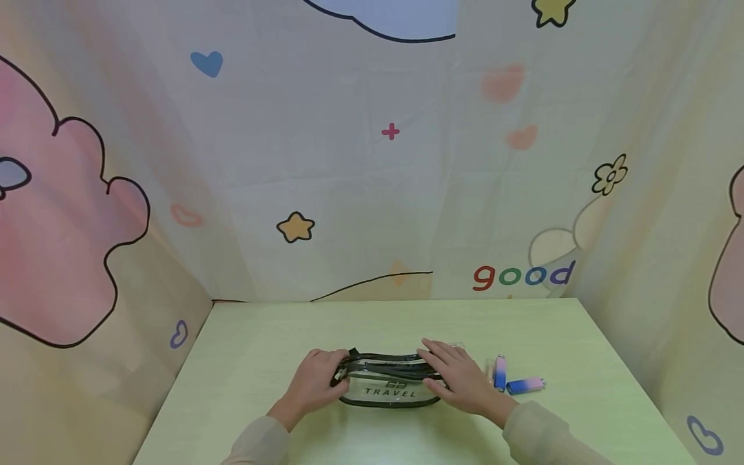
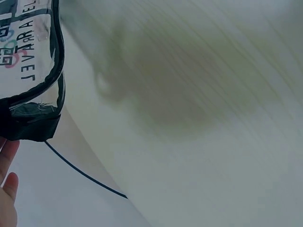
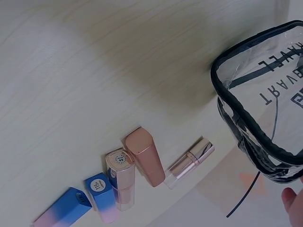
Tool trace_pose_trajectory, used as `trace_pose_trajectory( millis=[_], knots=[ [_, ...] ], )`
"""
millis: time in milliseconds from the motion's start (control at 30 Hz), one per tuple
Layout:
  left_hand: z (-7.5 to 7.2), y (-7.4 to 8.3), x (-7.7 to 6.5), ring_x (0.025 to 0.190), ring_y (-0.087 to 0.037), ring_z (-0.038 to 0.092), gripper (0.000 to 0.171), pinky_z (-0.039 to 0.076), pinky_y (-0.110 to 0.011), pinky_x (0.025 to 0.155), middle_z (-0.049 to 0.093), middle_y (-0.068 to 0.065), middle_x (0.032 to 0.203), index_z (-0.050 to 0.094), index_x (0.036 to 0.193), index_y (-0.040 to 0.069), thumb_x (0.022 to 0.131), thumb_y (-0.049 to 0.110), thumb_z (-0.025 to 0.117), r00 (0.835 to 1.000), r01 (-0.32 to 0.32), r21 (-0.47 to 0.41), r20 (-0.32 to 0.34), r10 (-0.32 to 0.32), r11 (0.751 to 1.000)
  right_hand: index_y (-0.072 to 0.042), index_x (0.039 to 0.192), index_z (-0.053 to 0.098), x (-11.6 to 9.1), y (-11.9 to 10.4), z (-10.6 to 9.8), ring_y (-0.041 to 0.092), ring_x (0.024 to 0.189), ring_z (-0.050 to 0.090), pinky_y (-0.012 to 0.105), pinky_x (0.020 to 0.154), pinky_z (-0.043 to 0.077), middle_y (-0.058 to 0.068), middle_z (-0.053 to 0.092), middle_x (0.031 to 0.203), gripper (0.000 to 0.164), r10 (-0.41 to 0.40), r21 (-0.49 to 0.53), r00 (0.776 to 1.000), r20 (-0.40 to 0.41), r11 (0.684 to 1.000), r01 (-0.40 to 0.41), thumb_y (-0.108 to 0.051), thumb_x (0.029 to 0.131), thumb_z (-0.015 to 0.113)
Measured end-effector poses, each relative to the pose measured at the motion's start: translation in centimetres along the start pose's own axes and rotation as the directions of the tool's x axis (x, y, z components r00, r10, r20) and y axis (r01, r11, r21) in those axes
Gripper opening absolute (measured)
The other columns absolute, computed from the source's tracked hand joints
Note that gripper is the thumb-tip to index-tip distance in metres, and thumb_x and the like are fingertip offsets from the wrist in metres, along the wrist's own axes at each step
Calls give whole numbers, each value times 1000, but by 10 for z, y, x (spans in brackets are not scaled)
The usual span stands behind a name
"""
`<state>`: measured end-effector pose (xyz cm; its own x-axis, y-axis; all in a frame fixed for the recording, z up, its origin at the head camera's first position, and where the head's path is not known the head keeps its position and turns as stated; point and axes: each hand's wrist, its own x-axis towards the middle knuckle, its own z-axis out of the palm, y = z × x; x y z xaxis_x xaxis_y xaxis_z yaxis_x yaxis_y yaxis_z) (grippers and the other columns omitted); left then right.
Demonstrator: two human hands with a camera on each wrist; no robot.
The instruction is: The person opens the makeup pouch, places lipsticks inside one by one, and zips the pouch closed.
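A clear travel pouch [image 1: 389, 392] with black trim and the word TRAVEL on its front stands on the table between both hands. At its left end, the left hand [image 1: 316, 381] grips the black-edged corner between thumb and fingers. The right hand [image 1: 462, 381] lies over the right end, fingers extended across the top edge and thumb at the front. In the left wrist view the pouch's black corner [image 2: 33, 125] is beside the left fingers [image 2: 7, 158]. The right wrist view shows the pouch's see-through side [image 3: 258, 80] and a right fingertip [image 3: 288, 196] just below it.
Two blue-and-pink tubes [image 1: 526, 386] lie right of the right hand. In the right wrist view, a rose-gold tube [image 3: 146, 156], a clear-ended lipstick tube [image 3: 122, 177] and another clear-and-pink tube [image 3: 191, 161] lie nearby. A printed curtain [image 1: 349, 161] hangs behind the table [image 1: 261, 329].
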<state>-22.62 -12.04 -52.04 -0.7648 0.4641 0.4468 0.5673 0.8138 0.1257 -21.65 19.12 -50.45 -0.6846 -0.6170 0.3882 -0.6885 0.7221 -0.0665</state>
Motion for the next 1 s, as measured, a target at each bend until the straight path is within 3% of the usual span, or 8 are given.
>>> trace_pose_trajectory(
  millis=[300, 567, 1000],
  knots=[
    [-2, 6, 4, 80, -8, 58, 36, 41, -28, 84, 64, 8, 88, 55, 106, 19, 72, 30, 59, 999, -22, -18, -24, 22, 1000, -16, 131, 44, 1, -2, 0, 23, 120, 43, 47, 91, 39, 5, 41, 137, 52, -16, -11, 1000, -13, 1000, 15, -40, 86, 51],
    [-3, 8, 5, 82, -8, 59, 37, 41, -29, 85, 64, 7, 91, 54, 109, 19, 74, 31, 59, 999, -26, -31, -23, 26, 999, -14, 127, 48, 0, -2, 3, 24, 119, 44, 45, 94, 38, 5, 48, 131, 48, 28, -28, 1000, 14, 999, -28, -37, 85, 53],
    [-2, 7, 4, 87, -9, 60, 44, 42, -29, 85, 65, 5, 101, 52, 117, 19, 76, 33, 57, 997, -59, -22, -44, 58, 998, -12, 121, 53, -5, -2, 8, 25, 112, 50, 45, 87, 43, 7, 53, 122, 46, 32, -13, 994, -106, 999, -34, -34, 81, 59]
  ],
)
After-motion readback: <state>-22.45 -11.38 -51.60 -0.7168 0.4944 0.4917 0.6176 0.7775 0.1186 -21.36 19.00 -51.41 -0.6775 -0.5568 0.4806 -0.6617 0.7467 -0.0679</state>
